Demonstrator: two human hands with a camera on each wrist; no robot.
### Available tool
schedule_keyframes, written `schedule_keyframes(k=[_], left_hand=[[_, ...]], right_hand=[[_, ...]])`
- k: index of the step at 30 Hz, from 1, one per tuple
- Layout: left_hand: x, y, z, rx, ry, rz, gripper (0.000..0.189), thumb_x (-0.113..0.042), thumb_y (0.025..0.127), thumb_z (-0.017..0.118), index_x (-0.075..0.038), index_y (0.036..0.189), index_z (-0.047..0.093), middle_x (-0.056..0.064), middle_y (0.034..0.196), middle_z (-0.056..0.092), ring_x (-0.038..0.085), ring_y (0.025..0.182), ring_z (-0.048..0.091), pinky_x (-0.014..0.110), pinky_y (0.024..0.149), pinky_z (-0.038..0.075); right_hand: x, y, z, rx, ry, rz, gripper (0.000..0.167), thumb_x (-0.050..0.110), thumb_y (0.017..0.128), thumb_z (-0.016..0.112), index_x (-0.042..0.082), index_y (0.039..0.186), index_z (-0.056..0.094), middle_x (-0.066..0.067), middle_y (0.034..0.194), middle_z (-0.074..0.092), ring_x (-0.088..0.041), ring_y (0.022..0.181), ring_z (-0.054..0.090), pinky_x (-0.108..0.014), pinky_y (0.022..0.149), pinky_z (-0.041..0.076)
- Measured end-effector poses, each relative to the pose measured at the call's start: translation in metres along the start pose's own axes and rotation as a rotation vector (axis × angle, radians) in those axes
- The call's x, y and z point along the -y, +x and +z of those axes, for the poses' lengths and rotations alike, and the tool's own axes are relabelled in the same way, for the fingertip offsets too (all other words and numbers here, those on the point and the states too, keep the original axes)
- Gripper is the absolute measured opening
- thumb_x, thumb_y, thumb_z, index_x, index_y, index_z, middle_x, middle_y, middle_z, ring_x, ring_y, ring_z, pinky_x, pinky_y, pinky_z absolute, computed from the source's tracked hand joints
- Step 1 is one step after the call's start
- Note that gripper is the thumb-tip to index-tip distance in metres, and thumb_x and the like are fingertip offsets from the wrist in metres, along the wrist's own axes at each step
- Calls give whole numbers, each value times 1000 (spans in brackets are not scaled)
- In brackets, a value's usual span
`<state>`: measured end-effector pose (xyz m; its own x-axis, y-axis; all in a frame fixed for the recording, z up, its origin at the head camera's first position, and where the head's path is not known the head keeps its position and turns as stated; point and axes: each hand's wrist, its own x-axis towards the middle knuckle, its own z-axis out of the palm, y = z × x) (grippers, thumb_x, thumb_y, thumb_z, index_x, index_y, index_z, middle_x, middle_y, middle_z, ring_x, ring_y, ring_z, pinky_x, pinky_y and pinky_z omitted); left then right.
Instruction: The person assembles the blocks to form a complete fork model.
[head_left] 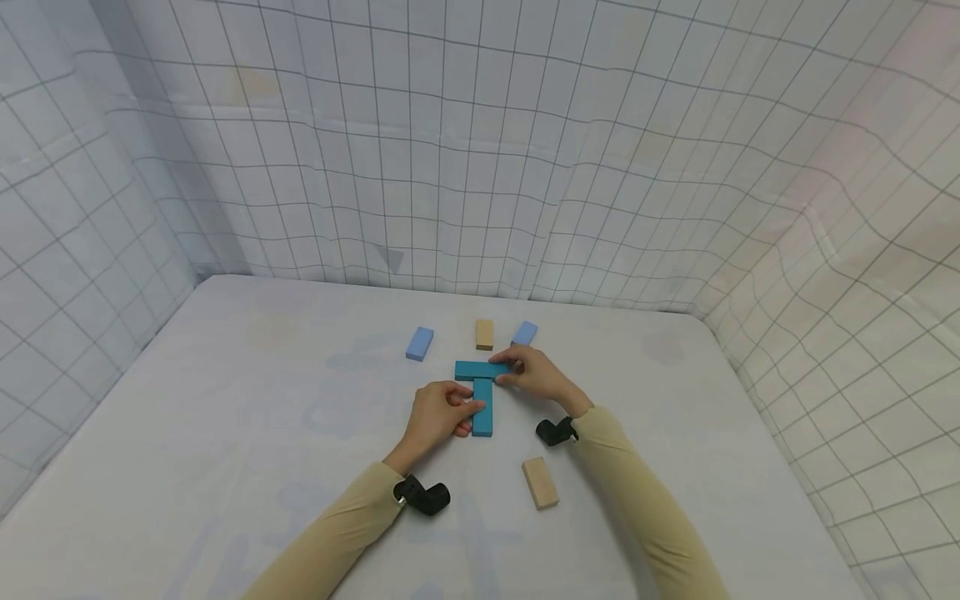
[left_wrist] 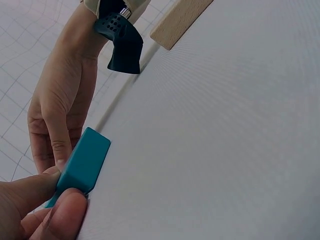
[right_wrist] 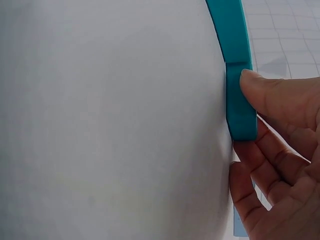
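While the left hand [head_left: 438, 410] pinches the lower teal block [head_left: 483, 423] just below mid-frame, the right hand [head_left: 536, 373] grips the upper teal block [head_left: 472, 370] lying across its far end; any uneven push could skew them, and a straying right hand could knock the blue block [head_left: 525, 332] beyond!

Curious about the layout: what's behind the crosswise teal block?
Behind the crosswise teal block lie a tan block, a left blue block and a right blue block. Part of the right blue block is hidden by the right hand.
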<state>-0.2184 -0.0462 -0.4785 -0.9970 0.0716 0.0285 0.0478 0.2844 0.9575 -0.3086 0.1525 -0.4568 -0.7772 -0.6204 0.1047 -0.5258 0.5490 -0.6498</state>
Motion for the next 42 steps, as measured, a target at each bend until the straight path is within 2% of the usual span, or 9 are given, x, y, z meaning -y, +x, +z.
schedule_keyframes(k=[5,27,42], left_hand=[[0,0,0,1,-2,11,26,-10,83,74,8,102,66,4,63,64,15,44,61,29,45,51],[-1,2,1,-8,2,-24,27,-11,83,75,6,101,67,4,62,63,16,44,61,29,46,52],[-1,1,2,-7,-3,-11,26,-9,83,74,7,101,66,4,63,62,16,45,61,30,46,52]], right_hand=[[-1,1,0,4,-1,6,31,7,86,71,3,116,66,-6,109,63,-18,96,56,-33,85,47],[0,0,1,-4,4,14,30,7,86,71,3,115,67,-6,108,62,-18,95,55,-33,85,46],[0,0,1,12,6,36,31,8,86,71,4,116,66,-4,108,62,-19,99,55,-35,87,45]])
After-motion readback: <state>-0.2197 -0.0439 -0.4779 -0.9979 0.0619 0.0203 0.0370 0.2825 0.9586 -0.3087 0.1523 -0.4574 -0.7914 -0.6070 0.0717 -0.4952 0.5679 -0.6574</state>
